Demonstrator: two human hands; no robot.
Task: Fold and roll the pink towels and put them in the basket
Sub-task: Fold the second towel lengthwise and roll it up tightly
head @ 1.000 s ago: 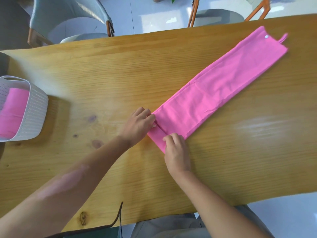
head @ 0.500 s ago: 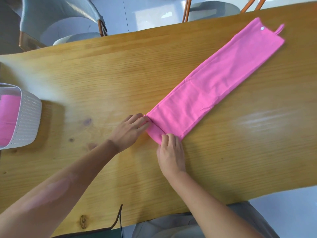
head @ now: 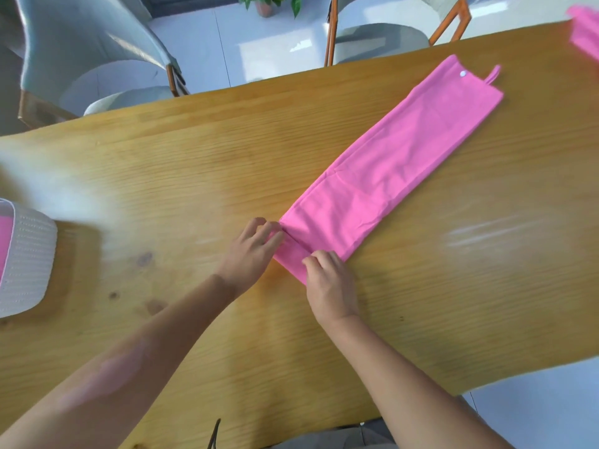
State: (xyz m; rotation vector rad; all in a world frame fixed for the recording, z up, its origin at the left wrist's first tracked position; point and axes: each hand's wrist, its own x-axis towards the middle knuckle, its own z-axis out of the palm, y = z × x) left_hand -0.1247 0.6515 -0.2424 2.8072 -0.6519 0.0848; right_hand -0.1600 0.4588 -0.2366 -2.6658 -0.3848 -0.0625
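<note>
A long folded pink towel [head: 385,176] is lying flat on the wooden desk [head: 194,176], stretching from the centre toward two o'clock, its near end turned over into a small first roll. The left hand [head: 251,251] is pinching that rolled end with curled fingers [head: 270,233], and the right hand [head: 329,285] is gripping it alongside. At nine o'clock a white basket [head: 27,257] is holding pink cloth. Another pink towel [head: 586,34] is showing at one o'clock.

Both arms reach forward; left hand [head: 251,251] and right hand [head: 329,286] sit side by side, fingers curled downward.
</note>
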